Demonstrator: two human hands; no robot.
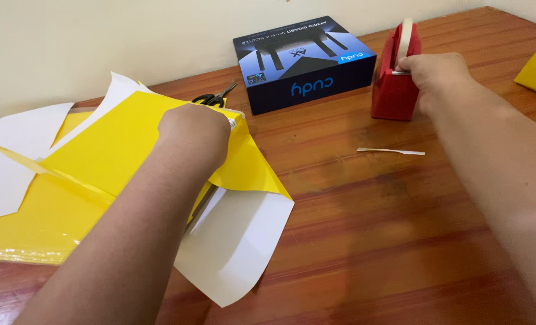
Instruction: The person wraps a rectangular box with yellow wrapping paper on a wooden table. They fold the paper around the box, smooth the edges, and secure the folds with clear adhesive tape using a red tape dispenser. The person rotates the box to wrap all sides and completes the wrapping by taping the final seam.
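On the wooden table point(364, 241) the left hand point(195, 129) presses closed on folded yellow paper point(111, 144); the right hand point(433, 72) grips the red tape dispenser point(394, 90) near the blue box point(304, 63). Better to keep the fold pinned flat while pulling tape slowly

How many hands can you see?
2. The left hand presses on the yellow paper. The right hand grips the red tape dispenser by the dark blue box.

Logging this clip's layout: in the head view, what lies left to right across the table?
Yellow and white paper sheets → left hand → black-handled scissors → dark blue cardboard box → red tape dispenser → right hand.
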